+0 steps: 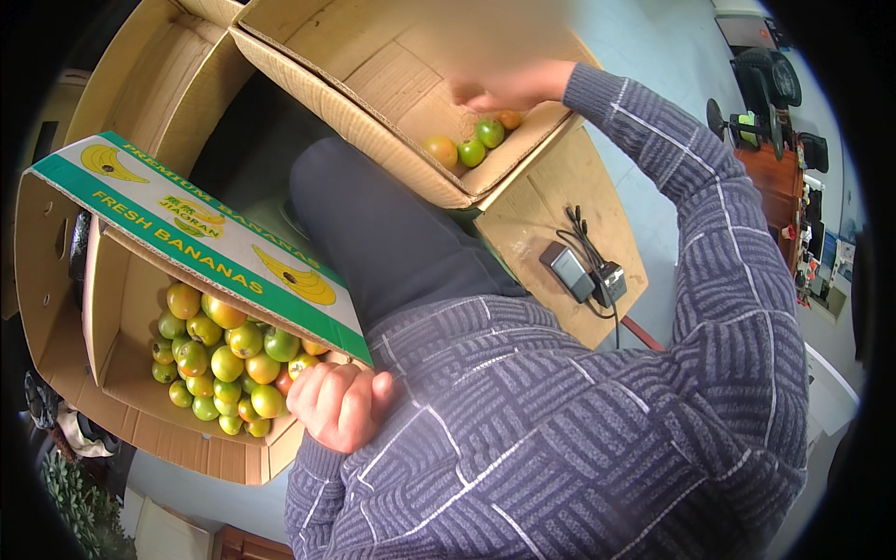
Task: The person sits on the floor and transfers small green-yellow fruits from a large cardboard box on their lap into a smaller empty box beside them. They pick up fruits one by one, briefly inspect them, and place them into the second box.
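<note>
My left hand (339,406) is curled at the near corner of the cardboard box printed with bananas (199,210), beside the tomatoes. Whether its fingers grip the rim or a tomato is hidden. Inside that box lies a pile of green, yellow and orange tomatoes (227,364). My right hand (518,85) reaches into a second open cardboard box (357,105) at the top. A blurred patch covers part of its fingers, so I cannot see what they hold. Just below this hand, several tomatoes (472,152), green and orange, rest in the box's near corner.
Another open cardboard box (147,77) stands at the upper left. Black power adapters with cables (581,273) lie on a brown board (518,224) beside my leg (392,224). Office chairs (766,77) and a cluttered desk (777,189) are farther right; a leafy plant (80,504) is lower left.
</note>
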Action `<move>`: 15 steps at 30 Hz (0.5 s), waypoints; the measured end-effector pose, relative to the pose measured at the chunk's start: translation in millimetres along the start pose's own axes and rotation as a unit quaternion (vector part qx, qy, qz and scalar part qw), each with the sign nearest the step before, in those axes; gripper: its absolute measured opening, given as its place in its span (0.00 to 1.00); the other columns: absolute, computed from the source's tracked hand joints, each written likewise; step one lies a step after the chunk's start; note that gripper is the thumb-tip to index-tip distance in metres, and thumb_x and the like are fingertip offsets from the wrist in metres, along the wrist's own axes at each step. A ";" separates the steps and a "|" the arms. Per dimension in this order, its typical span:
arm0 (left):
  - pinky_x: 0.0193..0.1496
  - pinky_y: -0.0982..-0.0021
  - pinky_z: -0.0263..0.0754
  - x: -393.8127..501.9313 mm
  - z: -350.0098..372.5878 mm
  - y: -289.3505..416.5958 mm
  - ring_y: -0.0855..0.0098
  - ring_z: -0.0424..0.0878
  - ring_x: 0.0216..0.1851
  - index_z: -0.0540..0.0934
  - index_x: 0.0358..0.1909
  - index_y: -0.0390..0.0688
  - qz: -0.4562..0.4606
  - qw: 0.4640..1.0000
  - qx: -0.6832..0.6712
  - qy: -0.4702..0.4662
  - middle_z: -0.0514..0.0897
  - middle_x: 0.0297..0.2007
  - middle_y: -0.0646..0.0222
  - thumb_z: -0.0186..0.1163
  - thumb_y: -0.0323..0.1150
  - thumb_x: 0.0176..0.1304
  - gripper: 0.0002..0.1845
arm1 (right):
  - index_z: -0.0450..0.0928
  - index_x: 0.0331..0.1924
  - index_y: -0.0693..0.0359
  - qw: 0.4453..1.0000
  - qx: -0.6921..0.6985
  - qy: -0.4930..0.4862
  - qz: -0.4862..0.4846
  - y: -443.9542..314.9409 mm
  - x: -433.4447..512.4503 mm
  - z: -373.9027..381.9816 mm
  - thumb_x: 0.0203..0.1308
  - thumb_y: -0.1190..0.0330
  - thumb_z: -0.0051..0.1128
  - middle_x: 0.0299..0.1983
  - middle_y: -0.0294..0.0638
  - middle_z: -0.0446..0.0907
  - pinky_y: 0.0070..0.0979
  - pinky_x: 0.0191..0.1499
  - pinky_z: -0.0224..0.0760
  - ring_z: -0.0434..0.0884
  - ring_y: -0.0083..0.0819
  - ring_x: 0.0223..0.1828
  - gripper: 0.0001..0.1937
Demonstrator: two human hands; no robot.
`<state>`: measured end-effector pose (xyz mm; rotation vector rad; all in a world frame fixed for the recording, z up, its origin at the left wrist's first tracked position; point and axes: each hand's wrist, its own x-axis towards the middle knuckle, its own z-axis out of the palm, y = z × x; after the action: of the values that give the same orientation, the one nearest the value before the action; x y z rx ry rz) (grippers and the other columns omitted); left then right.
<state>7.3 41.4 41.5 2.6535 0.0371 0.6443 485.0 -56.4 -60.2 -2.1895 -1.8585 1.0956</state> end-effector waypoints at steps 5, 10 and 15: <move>0.29 0.63 0.73 -0.2 -2.3 2.8 0.63 0.80 0.24 0.82 0.29 0.39 -0.017 1.000 -0.004 -0.005 0.83 0.26 0.65 0.73 0.29 0.74 0.13 | 0.92 0.64 0.57 0.995 -0.070 -0.075 -0.004 1.6 -15.0 8.8 0.59 0.76 0.71 0.59 0.52 0.92 0.45 0.64 0.84 0.89 0.52 0.63 0.26; 0.29 0.65 0.73 -3.3 -3.3 1.3 0.65 0.81 0.25 0.84 0.31 0.40 -0.006 1.000 0.005 -0.009 0.84 0.28 0.66 0.73 0.30 0.72 0.11 | 0.90 0.67 0.55 0.989 -0.090 -0.105 -0.044 6.9 0.5 28.3 0.60 0.76 0.69 0.61 0.52 0.91 0.45 0.68 0.82 0.87 0.54 0.67 0.28; 0.29 0.64 0.73 -1.4 -1.0 -2.2 0.65 0.82 0.26 0.84 0.31 0.40 0.000 1.000 0.017 -0.005 0.85 0.29 0.65 0.74 0.30 0.72 0.11 | 0.87 0.70 0.57 0.993 -0.052 -0.097 -0.038 26.1 5.5 32.3 0.61 0.73 0.71 0.64 0.52 0.89 0.47 0.69 0.81 0.87 0.53 0.66 0.30</move>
<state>5.7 43.6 40.8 2.6896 0.0450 0.6360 489.2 -70.9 -99.4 -2.1119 -2.1044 1.2650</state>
